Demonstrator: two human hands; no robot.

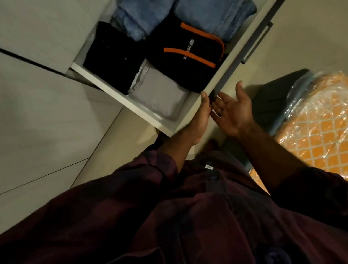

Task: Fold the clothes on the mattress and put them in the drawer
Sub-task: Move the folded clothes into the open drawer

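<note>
The white drawer [114,93] stands pulled out, packed with folded clothes: a black piece [111,57], a black one with orange trim [187,61], a grey one [160,93] and two blue denim pieces [144,6] [207,1]. My left hand [200,116] holds the top edge of the drawer front [242,38] near its corner, thumb on the rim, fingers hidden behind the panel. My right hand [233,111] hovers just beside it, palm up, fingers spread, holding nothing. A dark garment [277,101] lies on the corner of the orange mattress [339,128].
The mattress is wrapped in clear plastic and sits at the right, close to the drawer front. A dark bar handle [257,43] runs along the front's outer face. Pale cabinet panels [15,100] fill the left. My maroon shirt covers the lower view.
</note>
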